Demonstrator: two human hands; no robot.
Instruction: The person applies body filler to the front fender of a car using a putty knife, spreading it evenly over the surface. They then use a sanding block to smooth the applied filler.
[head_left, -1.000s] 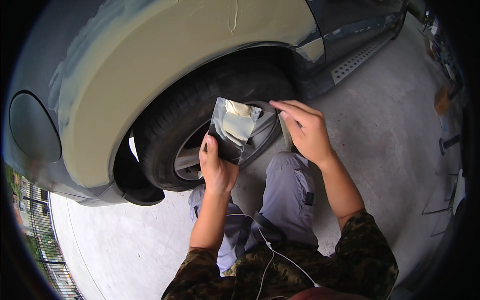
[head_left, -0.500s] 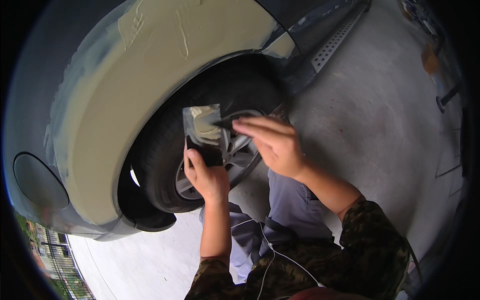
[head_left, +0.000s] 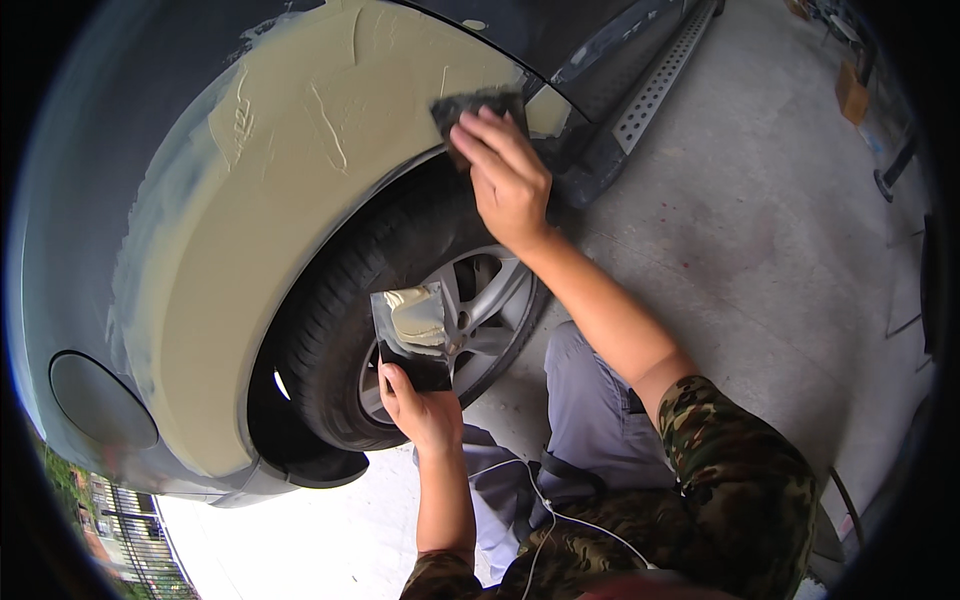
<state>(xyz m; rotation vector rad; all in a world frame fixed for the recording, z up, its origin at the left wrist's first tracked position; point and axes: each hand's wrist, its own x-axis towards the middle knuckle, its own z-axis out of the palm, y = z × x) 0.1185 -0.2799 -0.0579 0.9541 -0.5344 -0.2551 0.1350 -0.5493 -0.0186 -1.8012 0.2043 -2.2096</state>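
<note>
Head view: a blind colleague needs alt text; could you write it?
The right hand holds a dark, flat spreader at the cream-coated wheel arch of a grey car. The left hand holds a flat blade bearing cream paste in front of the wheel.

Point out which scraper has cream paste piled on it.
The scraper in the left hand; the dark scraper in the right hand shows no pile.

Before the wheel [head_left: 487, 312], your left hand [head_left: 425, 415] bears putty [head_left: 417, 320] on a plate [head_left: 387, 336]. Your right hand [head_left: 508, 185] is above, scraper [head_left: 480, 102] over the fender [head_left: 205, 300].
</note>
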